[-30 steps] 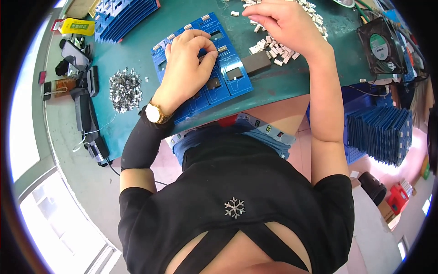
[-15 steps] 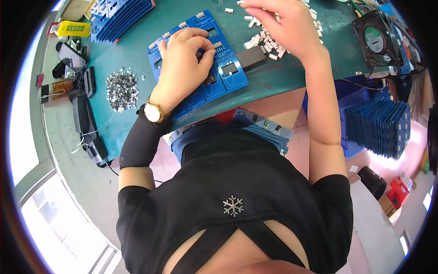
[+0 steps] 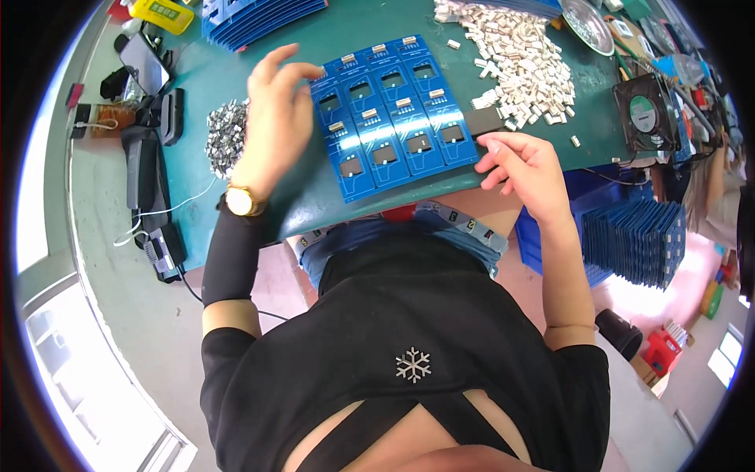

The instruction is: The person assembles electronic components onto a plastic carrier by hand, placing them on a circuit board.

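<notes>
Left hand (image 3: 275,118) is open at the blue board's (image 3: 393,110) nine o'clock; right hand (image 3: 523,169), fingers loosely curled and empty, at its four o'clock.

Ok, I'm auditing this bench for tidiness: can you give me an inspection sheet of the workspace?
Surface: green mat on a grey bench.
Job's things: blue circuit-board panel at the near edge; pile of small white parts behind it.
Clutter: heap of small metal parts; stack of blue boards; small fan; yellow meter.
Hands: left hand open beside the panel's left edge; right hand open at its right corner, empty.
Cables: white cable and a black one at left.
Surroundings: more blue boards in a bin at right.
</notes>
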### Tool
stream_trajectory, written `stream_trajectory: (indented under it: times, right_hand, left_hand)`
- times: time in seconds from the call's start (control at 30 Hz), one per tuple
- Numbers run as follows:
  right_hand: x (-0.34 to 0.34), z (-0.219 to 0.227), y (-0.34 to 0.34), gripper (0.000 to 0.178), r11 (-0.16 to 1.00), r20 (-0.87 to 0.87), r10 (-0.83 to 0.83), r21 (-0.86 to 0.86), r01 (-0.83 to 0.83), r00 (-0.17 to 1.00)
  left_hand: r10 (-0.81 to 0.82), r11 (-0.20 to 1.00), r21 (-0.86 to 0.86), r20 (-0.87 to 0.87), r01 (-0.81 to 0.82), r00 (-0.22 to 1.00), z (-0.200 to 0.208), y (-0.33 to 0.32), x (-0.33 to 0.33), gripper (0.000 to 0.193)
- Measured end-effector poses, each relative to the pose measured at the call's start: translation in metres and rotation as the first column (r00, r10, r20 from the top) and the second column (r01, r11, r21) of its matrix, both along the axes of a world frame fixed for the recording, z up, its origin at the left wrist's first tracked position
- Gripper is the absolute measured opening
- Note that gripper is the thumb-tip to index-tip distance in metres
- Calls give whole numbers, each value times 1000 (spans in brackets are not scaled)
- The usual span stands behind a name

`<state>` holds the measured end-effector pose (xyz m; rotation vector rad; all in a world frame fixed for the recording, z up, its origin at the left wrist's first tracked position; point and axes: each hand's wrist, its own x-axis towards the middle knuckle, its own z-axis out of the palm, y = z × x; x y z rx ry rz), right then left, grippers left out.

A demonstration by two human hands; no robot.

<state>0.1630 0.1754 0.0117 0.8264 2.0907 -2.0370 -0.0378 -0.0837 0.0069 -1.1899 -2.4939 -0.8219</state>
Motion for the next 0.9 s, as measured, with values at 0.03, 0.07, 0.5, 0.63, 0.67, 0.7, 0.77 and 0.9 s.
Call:
stream_trajectory:
  times: [0.03,0.07,0.5,0.63,0.67,0.7,0.77,0.9]
  right_hand:
    - [0,-2,-3,26,1000,6,4,10,-4,1000]
    - [0,-3,-6,26,999,-6,19,-29,-19,1000]
    - [-1,-25,2,24,965,-125,-115,-248,81,985]
    - [3,-25,-3,22,954,-251,-162,-287,86,954]
    - [-1,-20,-2,21,949,-258,-163,-306,79,952]
    - [-6,-15,1,21,940,-258,-165,-332,73,952]
    - [-27,1,1,18,920,-322,-153,-391,16,934]
    - [-92,30,-1,20,916,-451,-116,-393,-80,885]
  left_hand:
    - [60,998,6,35,-60,998,4,-11,-1,22]
    - [88,996,-12,-33,-88,996,5,-20,-4,22]
    - [278,904,-304,-119,-302,953,-15,-49,5,47]
    - [292,895,-343,-32,-285,956,-6,-50,10,43]
    - [296,897,-332,-37,-291,954,-9,-50,10,43]
    - [300,896,-330,-40,-296,953,-12,-50,10,42]
    - [293,901,-326,-31,-287,956,-11,-53,9,40]
    - [293,913,-281,-56,-296,955,-11,-56,7,39]
